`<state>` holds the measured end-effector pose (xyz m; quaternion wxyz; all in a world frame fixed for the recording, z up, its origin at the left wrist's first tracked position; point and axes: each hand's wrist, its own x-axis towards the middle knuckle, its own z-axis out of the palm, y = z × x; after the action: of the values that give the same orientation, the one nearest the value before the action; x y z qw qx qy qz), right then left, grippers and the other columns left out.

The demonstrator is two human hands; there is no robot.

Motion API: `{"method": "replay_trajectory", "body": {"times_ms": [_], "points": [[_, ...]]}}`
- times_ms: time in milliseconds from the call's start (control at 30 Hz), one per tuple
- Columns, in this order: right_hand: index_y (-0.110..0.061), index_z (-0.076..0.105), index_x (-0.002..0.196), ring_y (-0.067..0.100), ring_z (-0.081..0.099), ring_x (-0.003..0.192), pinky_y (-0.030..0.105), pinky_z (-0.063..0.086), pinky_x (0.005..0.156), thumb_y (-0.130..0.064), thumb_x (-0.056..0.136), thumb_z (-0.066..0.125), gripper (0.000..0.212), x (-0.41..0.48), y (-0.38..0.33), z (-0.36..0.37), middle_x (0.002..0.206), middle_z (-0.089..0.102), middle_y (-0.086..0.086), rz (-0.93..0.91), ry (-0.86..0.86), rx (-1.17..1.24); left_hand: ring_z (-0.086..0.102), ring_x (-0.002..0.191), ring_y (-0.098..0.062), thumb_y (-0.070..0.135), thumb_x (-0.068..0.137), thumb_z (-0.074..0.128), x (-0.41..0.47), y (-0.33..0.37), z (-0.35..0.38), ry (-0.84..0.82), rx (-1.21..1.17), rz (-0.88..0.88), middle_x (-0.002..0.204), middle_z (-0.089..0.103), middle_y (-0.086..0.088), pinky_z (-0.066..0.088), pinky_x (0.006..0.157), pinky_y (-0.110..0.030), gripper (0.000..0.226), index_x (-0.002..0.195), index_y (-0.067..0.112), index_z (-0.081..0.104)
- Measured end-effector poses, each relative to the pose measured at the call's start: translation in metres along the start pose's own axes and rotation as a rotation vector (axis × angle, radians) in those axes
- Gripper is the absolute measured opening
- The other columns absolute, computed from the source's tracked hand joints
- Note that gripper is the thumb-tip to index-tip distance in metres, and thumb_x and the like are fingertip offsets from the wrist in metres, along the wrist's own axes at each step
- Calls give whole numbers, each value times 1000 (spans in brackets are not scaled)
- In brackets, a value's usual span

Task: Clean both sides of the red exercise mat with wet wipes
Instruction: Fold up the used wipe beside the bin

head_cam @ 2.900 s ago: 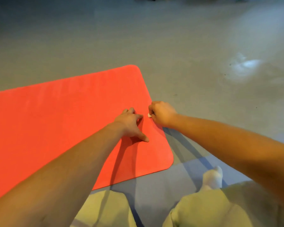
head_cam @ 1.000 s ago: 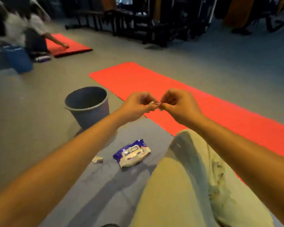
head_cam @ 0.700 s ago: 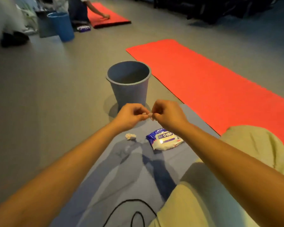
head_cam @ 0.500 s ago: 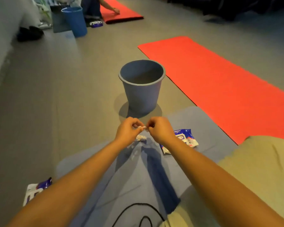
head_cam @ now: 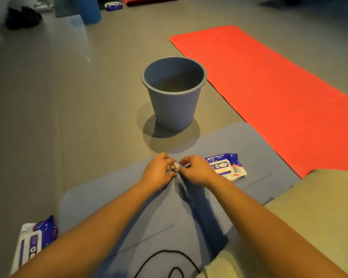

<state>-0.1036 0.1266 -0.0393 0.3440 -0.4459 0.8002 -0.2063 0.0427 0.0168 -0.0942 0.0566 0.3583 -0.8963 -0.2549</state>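
The left grip [head_cam: 158,171] and right grip [head_cam: 197,170] meet over the blue mat [head_cam: 113,189], both pinching a small crumpled wipe [head_cam: 174,167] between them. A pack [head_cam: 226,167] lies just right of the right grip, a bin [head_cam: 173,109] stands beyond them, and the red mat [head_cam: 269,87] stretches further right, well apart

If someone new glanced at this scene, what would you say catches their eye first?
The red exercise mat stretched out on the right stands out most, with the blue-grey bucket upright just left of it. Nearer the camera, the left hand and right hand meet over a blue mat, pinching a small crumpled wipe, with a wet-wipe pack lying to their right.
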Motion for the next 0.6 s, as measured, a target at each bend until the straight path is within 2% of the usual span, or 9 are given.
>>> {"method": "replay_trajectory", "body": {"times_ms": [67, 133, 200, 267, 333, 467, 600], "points": [[-24, 65, 125, 20, 67, 102, 30, 54, 85, -44, 93, 66, 38, 1, -1, -1, 120, 69, -3, 2, 10, 15, 66, 102, -30, 27, 88, 76, 2, -3, -4, 47, -8, 7, 114, 66, -3, 53, 86, -38, 33, 121, 23, 76], [-24, 62, 128, 20, 67, 104, 33, 55, 88, -46, 93, 66, 42, 1, -3, -1, 123, 68, -3, 2, 30, 23, 68, 97, -30, 27, 90, 73, 3, -1, -11, 97, -48, -22, 109, 70, -3, 55, 84, -41, 32, 122, 24, 73], [-25, 60, 130, 20, 67, 104, 31, 54, 85, -49, 92, 66, 46, 0, -7, 0, 124, 67, -4, -6, 62, 48, 69, 89, -22, 30, 87, 74, 4, 4, -21, 114, -141, -71, 99, 72, 3, 56, 80, -37, 36, 122, 27, 66], [-25, 59, 131, 20, 67, 104, 29, 52, 82, -53, 92, 65, 48, 1, -13, -1, 123, 67, -5, -19, 96, 71, 68, 78, -13, 29, 85, 78, 7, 10, -31, 136, -251, -97, 87, 70, 9, 55, 71, -27, 31, 111, 30, 62], [-26, 59, 130, 19, 67, 102, 29, 52, 82, -52, 94, 62, 45, 4, -19, -4, 122, 68, -4, -34, 133, 97, 68, 74, -9, 25, 84, 80, 11, 15, -41, 154, -316, -90, 82, 69, 9, 56, 67, -25, 27, 102, 31, 60], [-28, 67, 120, 16, 68, 97, 27, 55, 80, -46, 95, 63, 31, 12, -29, -16, 109, 72, -7, -43, 212, 234, 70, 74, -11, 26, 89, 80, 14, 23, -55, 153, -383, -72, 79, 70, 9, 64, 70, -36, 18, 93, 30, 62], [-31, 74, 103, 14, 71, 89, 37, 61, 85, -43, 89, 72, 19, 17, -34, -24, 90, 74, -14, 1, 296, 465, 72, 82, -14, 28, 92, 80, 11, 30, -63, 212, -549, -35, 85, 72, 9, 65, 77, -36, 13, 94, 28, 67]]}}
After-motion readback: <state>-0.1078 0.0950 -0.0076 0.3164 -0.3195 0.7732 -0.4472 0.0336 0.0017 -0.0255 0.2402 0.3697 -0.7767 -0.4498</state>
